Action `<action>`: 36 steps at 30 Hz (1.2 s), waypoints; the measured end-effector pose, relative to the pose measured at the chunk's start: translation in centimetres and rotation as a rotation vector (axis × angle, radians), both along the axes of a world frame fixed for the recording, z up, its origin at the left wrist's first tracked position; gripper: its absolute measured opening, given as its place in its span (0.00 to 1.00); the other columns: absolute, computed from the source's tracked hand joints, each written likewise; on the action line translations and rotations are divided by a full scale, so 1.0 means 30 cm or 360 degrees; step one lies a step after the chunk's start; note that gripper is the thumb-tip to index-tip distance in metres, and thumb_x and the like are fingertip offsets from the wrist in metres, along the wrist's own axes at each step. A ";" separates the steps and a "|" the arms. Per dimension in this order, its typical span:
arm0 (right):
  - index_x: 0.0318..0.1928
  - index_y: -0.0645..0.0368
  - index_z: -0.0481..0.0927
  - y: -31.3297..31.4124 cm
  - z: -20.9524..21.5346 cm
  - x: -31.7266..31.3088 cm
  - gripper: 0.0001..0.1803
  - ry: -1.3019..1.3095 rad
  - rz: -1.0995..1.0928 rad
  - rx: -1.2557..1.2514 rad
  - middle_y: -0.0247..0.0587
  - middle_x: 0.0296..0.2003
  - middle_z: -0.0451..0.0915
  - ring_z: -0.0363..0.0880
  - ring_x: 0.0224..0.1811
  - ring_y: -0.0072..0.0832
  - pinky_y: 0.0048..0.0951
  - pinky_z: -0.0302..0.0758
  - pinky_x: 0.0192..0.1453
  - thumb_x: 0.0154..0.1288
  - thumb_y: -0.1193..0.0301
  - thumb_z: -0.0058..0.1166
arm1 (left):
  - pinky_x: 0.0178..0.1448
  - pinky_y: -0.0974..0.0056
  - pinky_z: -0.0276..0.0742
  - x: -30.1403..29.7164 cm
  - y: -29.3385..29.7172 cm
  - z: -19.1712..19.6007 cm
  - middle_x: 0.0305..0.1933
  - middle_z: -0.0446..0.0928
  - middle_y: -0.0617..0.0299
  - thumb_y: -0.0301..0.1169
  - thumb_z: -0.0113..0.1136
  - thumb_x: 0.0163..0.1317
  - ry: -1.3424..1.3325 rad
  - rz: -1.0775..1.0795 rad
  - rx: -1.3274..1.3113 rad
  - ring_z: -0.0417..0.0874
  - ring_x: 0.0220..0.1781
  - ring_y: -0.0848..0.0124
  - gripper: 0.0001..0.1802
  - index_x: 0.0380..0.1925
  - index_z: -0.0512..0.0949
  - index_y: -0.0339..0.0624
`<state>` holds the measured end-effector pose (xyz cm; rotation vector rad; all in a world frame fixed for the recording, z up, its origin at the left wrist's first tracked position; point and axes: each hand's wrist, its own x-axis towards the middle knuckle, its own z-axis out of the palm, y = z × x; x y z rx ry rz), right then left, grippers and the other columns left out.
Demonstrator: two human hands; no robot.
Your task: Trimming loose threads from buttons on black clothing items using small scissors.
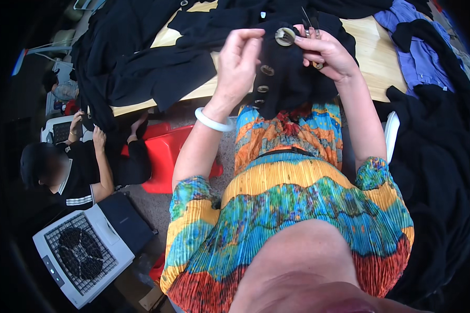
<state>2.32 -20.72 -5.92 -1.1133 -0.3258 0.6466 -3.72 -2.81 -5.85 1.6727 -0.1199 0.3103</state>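
Now our right hand (326, 52) pinches a large round button (280, 39) at the black garment (287, 86), a thin metal tool (308, 20) tucked among its fingers. Our left hand (240, 60) curls beside the cloth; we cannot tell whether it grips anything. The garment hangs at the near edge of the worktop (373, 55).

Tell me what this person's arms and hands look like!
The left hand and right hand wear no gloves. A smooth, pale white bangle circles the left wrist. Both arms have short, crinkly sleeves, splashed with blue, green and yellow.
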 end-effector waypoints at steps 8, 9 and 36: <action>0.40 0.60 0.71 -0.011 -0.011 0.002 0.08 0.0213 0.0024 0.0141 0.19 0.17 0.63 0.53 0.10 0.07 0.16 0.65 0.23 0.60 0.73 0.48 | 0.31 0.79 0.70 -0.055 -0.035 0.087 0.38 0.75 0.60 0.18 0.51 0.54 0.0259 -0.0422 -0.0582 0.74 0.32 0.82 0.22 0.51 0.63 0.34; 0.42 0.60 0.71 -0.012 -0.007 0.001 0.10 0.0168 0.0057 0.0125 0.19 0.17 0.62 0.53 0.10 0.07 0.16 0.65 0.23 0.61 0.73 0.47 | 0.37 0.78 0.73 -0.061 -0.044 0.105 0.39 0.75 0.59 0.17 0.50 0.54 0.0253 -0.0410 -0.0630 0.76 0.36 0.79 0.22 0.51 0.63 0.33; 0.42 0.61 0.72 -0.021 -0.019 -0.007 0.11 0.0147 0.0062 0.0123 0.20 0.17 0.63 0.54 0.11 0.08 0.15 0.65 0.23 0.59 0.71 0.50 | 0.24 0.76 0.67 -0.036 -0.055 0.069 0.31 0.72 0.67 0.27 0.53 0.58 0.0409 -0.0129 -0.0384 0.70 0.24 0.82 0.04 0.33 0.73 0.40</action>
